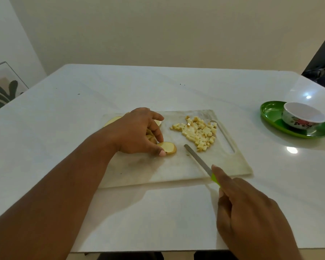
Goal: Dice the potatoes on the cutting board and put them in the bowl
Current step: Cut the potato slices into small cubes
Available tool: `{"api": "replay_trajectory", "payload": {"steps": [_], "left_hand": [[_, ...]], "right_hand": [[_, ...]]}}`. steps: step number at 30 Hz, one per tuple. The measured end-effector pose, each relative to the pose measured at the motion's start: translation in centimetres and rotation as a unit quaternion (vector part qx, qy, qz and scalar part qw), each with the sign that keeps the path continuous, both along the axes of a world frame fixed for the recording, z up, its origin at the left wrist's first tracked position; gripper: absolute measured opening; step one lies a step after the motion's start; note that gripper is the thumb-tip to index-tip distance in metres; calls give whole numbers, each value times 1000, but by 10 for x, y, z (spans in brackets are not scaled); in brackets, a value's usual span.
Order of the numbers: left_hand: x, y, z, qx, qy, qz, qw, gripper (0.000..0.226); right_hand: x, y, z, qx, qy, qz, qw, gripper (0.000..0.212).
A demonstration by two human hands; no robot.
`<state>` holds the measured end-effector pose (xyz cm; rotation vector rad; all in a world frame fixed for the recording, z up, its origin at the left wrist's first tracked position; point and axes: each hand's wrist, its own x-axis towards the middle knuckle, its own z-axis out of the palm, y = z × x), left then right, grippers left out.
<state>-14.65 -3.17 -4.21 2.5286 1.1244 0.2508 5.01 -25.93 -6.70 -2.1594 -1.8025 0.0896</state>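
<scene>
On the white cutting board (176, 166), seen from the head camera, the left hand (137, 132) pinches a round potato slice (168, 147) between thumb and forefinger, holding it flat near the board's middle, probably to steady it for the next cuts. Behind that hand, toward the board's far left corner, more uncut potato pieces (112, 120) lie partly hidden. Right of the slice, a heap of diced potato (197, 131) lies beside the board's handle slot, pushed aside so the cutting area stays free. The right hand (251, 212), at the board's near right edge, grips the green handle of a knife (197, 160) with the forefinger laid along the blade's back, a grip that guides the edge; the blade tip points toward the slice without touching it. Well to the right of the board, a flowered bowl (303, 116) stands on a green plate (270, 113), seemingly empty. Dicing appears partly done; transfer has not begun.
</scene>
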Motion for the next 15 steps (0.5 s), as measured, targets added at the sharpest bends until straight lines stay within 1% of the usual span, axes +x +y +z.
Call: {"api": "replay_trajectory", "payload": {"steps": [2,5,8,10,11,15], "left_hand": [[1,0,-1,3,-7,0,1000,33],[2,-1,-2,5,-6,5,1000,32],[4,-5,0,2,-1,27,1000,39],[6,-6,0,3,1,37,999,43],[8,-7,0,9,5,41,999,44],[15,-12,1,53,25,60,996,43]], "right_hand": [[3,5,6,22,7,-18,1000,62],[3,11,11,-6,-18,-23,1000,60],[-8,12,18,-12,-25,9,1000,62],[-16,18,22,22,14,32,999,65],[-17,23,24,31,21,34,999,66],[-21,41,34,11,11,34,999,71]]}}
